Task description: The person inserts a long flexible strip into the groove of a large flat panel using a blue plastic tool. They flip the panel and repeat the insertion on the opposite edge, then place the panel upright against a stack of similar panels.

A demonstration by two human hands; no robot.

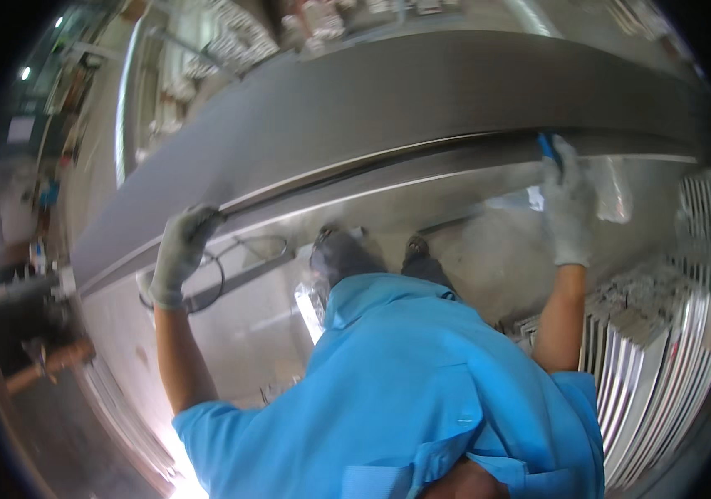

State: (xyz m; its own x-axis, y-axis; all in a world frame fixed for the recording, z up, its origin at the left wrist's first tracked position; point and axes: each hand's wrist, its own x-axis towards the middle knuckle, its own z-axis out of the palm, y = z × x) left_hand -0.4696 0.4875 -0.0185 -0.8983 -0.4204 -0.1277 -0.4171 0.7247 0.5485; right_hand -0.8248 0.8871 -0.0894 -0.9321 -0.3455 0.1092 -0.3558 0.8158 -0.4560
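Note:
A long grey panel stretches across in front of me, with a narrow dark strip along its near edge. My left hand, in a pale work glove, is closed at the strip's left end, fingers curled over it. My right hand, gloved too, is far to the right by the same edge. A small blue handheld tool sticks out of its fingers; blur hides what kind it is. Beside my left hand hangs a loop of thin black cable.
Stacked long pale profiles stand at the lower right. More bundled lengths lie beyond the panel at the upper left. My shoes are on the floor under the near edge, beside a piece of clear plastic wrapping. A dark bench is at left.

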